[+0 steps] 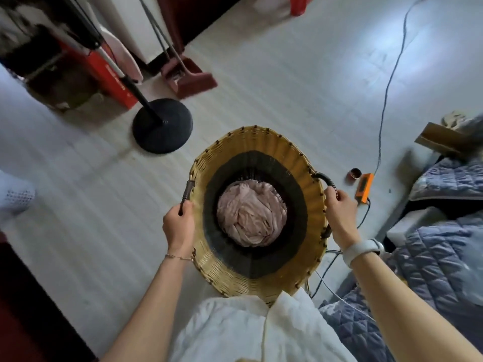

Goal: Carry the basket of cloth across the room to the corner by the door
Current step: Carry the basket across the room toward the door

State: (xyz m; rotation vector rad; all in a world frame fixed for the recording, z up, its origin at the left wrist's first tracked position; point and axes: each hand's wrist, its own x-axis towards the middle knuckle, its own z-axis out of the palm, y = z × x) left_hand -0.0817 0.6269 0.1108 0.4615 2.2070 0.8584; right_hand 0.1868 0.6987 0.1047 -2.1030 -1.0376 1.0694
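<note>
Pale floorboards (274, 82) spread out beneath us, and we use the basket (257, 142) as our landmark: it hangs straight in front of our body, mouth up, with the pink cloth (251, 215) bunched at its bottom. Our left hand (179, 222) has its fingers curled shut around the dark handle on the basket's left rim, and our right hand (339, 207) is wrapped the same way around the looped handle on the right rim, so the line between the two handles runs crosswise to us and both hands are equally near. Beyond the basket's far-left rim stands a black round stand base (162, 125), with a dustpan (192, 78) farther off behind it. Just off the right handle, an orange device (363, 188) lies on the floor with a cable (386, 95) trailing away. We judge the carry is under way; no door is in view, so we cannot tell how far the corner lies.
</note>
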